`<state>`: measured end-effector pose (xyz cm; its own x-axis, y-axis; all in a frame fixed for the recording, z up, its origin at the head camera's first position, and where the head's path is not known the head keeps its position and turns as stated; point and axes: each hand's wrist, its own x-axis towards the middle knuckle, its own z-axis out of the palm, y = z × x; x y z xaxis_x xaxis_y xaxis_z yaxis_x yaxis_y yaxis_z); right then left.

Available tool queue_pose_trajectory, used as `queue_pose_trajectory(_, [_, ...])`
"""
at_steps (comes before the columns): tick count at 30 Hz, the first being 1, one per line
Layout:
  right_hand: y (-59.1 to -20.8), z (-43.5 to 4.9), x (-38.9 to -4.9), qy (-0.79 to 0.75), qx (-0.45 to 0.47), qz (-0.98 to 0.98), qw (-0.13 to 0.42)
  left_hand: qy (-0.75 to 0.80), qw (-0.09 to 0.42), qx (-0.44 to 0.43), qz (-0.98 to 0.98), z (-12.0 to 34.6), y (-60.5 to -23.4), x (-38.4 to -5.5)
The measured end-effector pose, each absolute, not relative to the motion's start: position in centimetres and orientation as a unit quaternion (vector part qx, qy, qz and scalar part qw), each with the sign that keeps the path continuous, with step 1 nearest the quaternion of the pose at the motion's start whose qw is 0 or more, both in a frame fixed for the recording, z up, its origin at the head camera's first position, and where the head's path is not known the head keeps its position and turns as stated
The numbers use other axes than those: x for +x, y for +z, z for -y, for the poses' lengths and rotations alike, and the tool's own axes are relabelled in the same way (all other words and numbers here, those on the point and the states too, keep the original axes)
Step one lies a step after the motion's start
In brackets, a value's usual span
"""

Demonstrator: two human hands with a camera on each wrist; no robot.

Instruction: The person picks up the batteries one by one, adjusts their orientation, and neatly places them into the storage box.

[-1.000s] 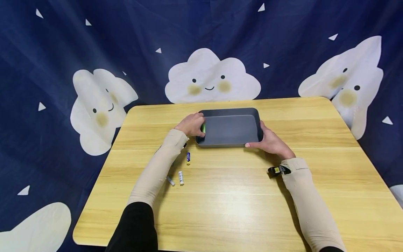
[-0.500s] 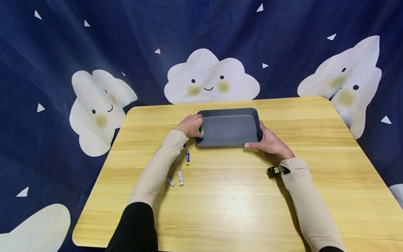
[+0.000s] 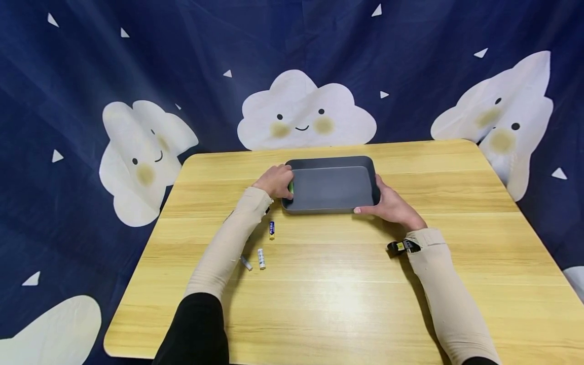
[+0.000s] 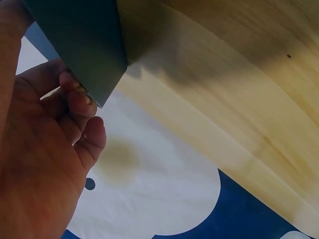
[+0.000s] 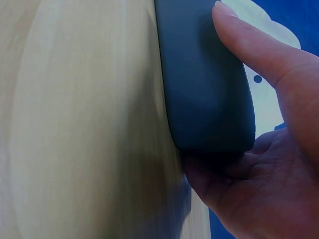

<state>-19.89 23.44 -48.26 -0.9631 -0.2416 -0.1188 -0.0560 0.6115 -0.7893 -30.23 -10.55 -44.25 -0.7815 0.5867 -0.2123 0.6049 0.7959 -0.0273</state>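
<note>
A dark grey rectangular tray (image 3: pixel 333 187) with raised walls lies toward the far side of the table. My left hand (image 3: pixel 275 181) grips its left end, fingers curled over the rim; in the left wrist view they bend against the tray wall (image 4: pixel 94 55). A small green patch (image 3: pixel 291 187) shows beside that thumb, inside the left wall; mostly hidden, I cannot tell what it is. At the opposite end my right hand (image 3: pixel 394 205) holds the tray, thumb along the near rim. The right wrist view shows its fingers (image 5: pixel 204 184) wrapped around the end, low by the tabletop.
Nearer than the tray's left corner lies a blue and yellow battery (image 3: pixel 271 230). Closer still is a white patterned battery (image 3: pixel 261 258), with another white battery (image 3: pixel 246 263) partly behind the left sleeve. A blue cloud-print curtain (image 3: pixel 210 45) hangs behind the wooden table (image 3: pixel 347 304).
Less of the green patch shows beside the left thumb than a second ago. Both hands keep their hold on the tray, which stays almost where it was; the batteries lie as before.
</note>
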Motion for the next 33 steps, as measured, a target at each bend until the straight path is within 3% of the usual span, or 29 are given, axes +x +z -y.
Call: queue_pose_trajectory(33, [-47.96, -23.37, -19.70, -0.430, -0.084, -0.892, 0.112, -0.109, 0.093, 0.299, -0.943, 10.09, -43.82, -29.71])
